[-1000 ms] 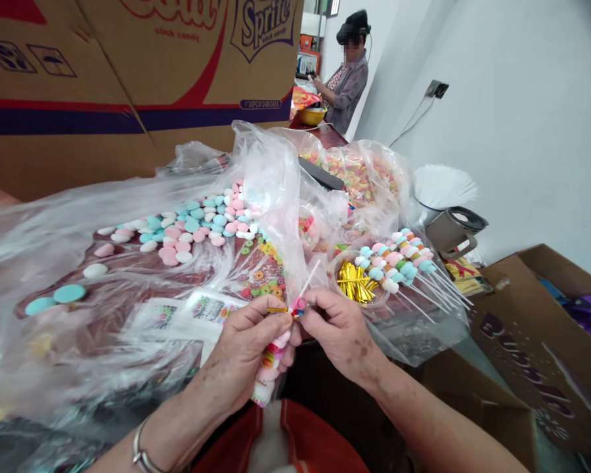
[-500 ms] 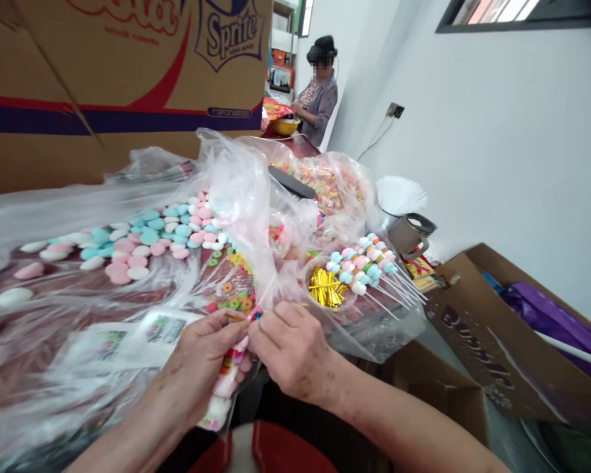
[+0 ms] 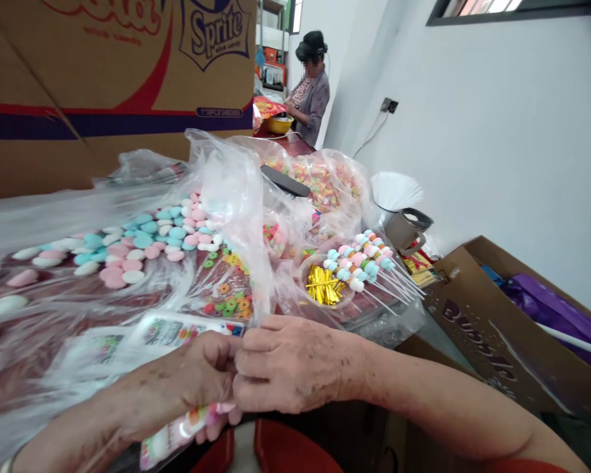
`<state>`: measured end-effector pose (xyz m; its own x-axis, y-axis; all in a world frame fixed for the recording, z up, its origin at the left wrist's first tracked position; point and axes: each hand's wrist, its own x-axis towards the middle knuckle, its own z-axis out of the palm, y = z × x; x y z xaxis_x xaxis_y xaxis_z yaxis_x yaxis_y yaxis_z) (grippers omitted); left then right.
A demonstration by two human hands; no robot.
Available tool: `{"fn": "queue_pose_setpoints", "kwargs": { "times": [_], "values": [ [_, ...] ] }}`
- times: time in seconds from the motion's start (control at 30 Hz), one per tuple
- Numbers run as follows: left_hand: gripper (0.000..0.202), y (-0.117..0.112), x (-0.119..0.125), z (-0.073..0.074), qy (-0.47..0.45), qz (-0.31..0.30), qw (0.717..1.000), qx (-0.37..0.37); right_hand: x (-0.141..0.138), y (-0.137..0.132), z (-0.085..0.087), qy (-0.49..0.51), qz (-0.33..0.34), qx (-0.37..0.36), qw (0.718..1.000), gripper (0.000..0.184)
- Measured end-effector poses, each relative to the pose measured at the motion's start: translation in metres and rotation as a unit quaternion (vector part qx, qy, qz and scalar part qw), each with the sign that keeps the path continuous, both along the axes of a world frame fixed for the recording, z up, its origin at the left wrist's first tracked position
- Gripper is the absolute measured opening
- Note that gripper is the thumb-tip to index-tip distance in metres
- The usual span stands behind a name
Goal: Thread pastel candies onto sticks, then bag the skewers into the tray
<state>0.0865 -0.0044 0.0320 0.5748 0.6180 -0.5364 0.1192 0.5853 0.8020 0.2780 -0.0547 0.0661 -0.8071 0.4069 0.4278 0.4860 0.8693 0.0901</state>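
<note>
Since both hands meet at one end of the wrapped candy [image 3: 178, 433], I judge this piece nearly done: it is already bagged, and what seems left is the gathered end. Whether a tie is on it I cannot tell from my station, as the knuckles cover that spot. Of the wider job, I would say plenty remains: candy skewers [image 3: 359, 261], apparently unwrapped, lie toward the right edge of the worktop [image 3: 299, 146], beside a round tub [image 3: 347, 302] of gold ties [image 3: 325, 287], and flat printed sleeves [image 3: 96, 351] lie toward the near edge.

The left hand [image 3: 204, 371] is closed around the candy's upper end, some fingertips showing beneath it. The right hand [image 3: 300, 364] has its fingers curled together and pressed against the left; what they pinch, if anything, is hidden from me.

The candy is at the worktop's near edge, slanting down to the left from under the left palm. I make out pale pink and white under glossy clear film, with bright pink and orange print, the lower end nearest me slightly blurred
</note>
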Motion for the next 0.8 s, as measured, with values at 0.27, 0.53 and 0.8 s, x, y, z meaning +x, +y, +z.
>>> {"fn": "queue_pose_setpoints", "kwargs": {
  "times": [0.27, 0.53, 0.8],
  "values": [
    [0.011, 0.006, 0.013, 0.028, 0.154, 0.035, 0.857, 0.491, -0.036, 0.007, -0.025, 0.091, -0.362, 0.068, 0.925, 0.030],
    [0.020, -0.012, 0.000, 0.024, -0.005, 0.179, 0.909, 0.376, -0.055, 0.036, -0.011, 0.456, -0.304, -0.135, 0.825, 0.017],
    [0.053, 0.025, -0.030, 0.069, -0.251, 0.169, 0.937, 0.172, -0.073, 0.031, -0.018, 0.488, -0.256, -0.212, 0.807, 0.017]
  ]
}}
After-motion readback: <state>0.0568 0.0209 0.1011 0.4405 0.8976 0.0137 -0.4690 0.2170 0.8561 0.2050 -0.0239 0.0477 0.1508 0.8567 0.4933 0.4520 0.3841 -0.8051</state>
